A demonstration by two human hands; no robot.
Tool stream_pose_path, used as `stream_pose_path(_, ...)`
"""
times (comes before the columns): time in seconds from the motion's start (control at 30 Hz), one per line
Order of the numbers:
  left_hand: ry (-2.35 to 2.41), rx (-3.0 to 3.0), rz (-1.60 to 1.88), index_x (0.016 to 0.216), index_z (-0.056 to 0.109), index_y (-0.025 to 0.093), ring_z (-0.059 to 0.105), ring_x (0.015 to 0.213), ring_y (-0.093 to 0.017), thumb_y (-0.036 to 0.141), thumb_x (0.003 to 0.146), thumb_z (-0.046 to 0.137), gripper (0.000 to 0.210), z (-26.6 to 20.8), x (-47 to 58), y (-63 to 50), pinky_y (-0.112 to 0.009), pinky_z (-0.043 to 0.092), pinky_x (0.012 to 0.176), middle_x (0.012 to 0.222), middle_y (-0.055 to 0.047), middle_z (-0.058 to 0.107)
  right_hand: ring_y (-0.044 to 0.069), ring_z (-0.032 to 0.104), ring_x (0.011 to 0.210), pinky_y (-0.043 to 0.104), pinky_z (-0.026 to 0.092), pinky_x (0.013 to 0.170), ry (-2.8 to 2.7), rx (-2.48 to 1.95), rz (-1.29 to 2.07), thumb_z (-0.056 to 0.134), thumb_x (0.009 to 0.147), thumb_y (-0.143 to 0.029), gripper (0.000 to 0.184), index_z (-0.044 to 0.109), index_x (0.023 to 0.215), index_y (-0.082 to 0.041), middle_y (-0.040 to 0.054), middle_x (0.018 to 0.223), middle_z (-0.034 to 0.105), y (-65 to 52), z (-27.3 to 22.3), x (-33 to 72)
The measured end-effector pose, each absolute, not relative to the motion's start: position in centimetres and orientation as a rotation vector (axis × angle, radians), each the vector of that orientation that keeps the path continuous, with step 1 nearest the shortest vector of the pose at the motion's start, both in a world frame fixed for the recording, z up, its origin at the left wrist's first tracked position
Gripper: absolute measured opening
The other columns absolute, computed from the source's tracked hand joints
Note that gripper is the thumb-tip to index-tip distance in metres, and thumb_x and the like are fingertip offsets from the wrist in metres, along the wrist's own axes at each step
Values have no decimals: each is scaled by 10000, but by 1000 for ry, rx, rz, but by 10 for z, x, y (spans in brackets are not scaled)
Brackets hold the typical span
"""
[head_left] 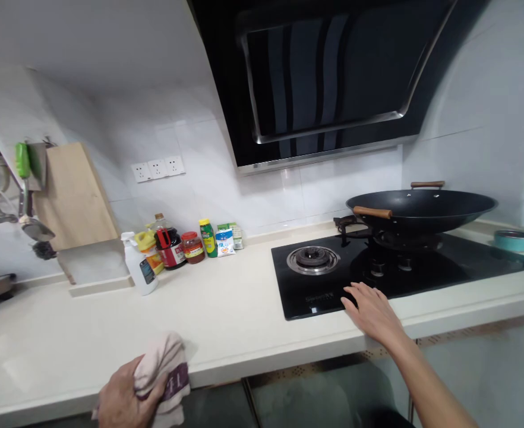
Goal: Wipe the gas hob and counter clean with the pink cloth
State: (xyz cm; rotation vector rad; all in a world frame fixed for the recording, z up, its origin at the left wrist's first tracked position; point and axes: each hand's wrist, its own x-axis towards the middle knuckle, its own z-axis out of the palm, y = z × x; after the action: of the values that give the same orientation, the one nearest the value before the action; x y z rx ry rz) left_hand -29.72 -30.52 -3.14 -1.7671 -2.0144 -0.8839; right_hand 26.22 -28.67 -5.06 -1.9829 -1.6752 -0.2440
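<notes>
A bunched pale pink cloth (161,359) with a purple patch is gripped in my left hand (126,392), at the front edge of the white countertop (226,315). My right hand (371,309) rests palm down, fingers spread, on the front edge of the black glass gas cooktop (297,297). Nothing shows in that hand. Behind it are two knobs (391,266) and the left burner (313,259). A large black wok (422,214) with wooden handles sits over the right burner.
Along the wall stand a white spray bottle (139,267), a yellow jug (150,249), a dark sauce bottle (169,244), a red-lidded jar (193,248), a green bottle (208,239) and a small packet (225,244). A range hood (333,89) overhangs the cooktop. A cutting board (75,196) hangs left.
</notes>
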Motion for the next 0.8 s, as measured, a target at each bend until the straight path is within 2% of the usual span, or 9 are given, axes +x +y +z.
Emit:
stream_pose_path(0.13, -1897, -1640, -936, 1198, 530, 150, 567, 1160, -402, 604, 870, 335, 593, -37, -282, -306, -514, 420, 1030, 1131, -216, 629, 270, 430, 1392, 500, 248, 1188, -1675, -1970, -259, 347, 983, -432, 500, 633, 1314, -192, 91, 1458, 545, -285, -54, 264)
stream_pose_path(0.23, -1838, -1654, -963, 1219, 528, 147, 561, 1162, -394, 604, 887, 378, 585, -51, -250, -308, -513, 409, 1030, 1146, -209, 622, 268, 427, 1394, 501, 246, 1189, -1674, -1983, -266, 347, 977, -428, 504, 633, 1314, -186, 95, 1455, 549, -283, -55, 266)
stream_pose_path(0.4, -1626, -1811, -1122, 1233, 511, 208, 568, 1159, -368, 524, 847, 545, 500, -75, -162, -312, -518, 378, 1049, 1173, -174, 643, 267, 438, 1386, 496, 251, 1185, -1686, -1982, -283, 345, 980, -427, 500, 638, 1306, -186, 93, 1450, 553, -283, -56, 267)
stream_pose_path(0.57, -1236, -1923, -1262, 1235, 500, 203, 602, 1062, -335, 366, 773, 704, 530, -79, -80, -320, -487, 405, 971, 1118, -134, 653, 287, 437, 1389, 506, 272, 1172, -1706, -1961, -306, 348, 991, -441, 508, 630, 1318, -175, 105, 1448, 552, -284, -58, 269)
stream_pose_path(0.8, -1076, -2050, -1199, 1199, 525, 182, 616, 985, -320, 366, 729, 768, 560, -65, -72, -320, -442, 429, 893, 1067, -130, 656, 296, 449, 1383, 516, 279, 1172, -1699, -1950, -294, 383, 992, -414, 472, 643, 1308, -178, 111, 1444, 556, -287, -53, 268)
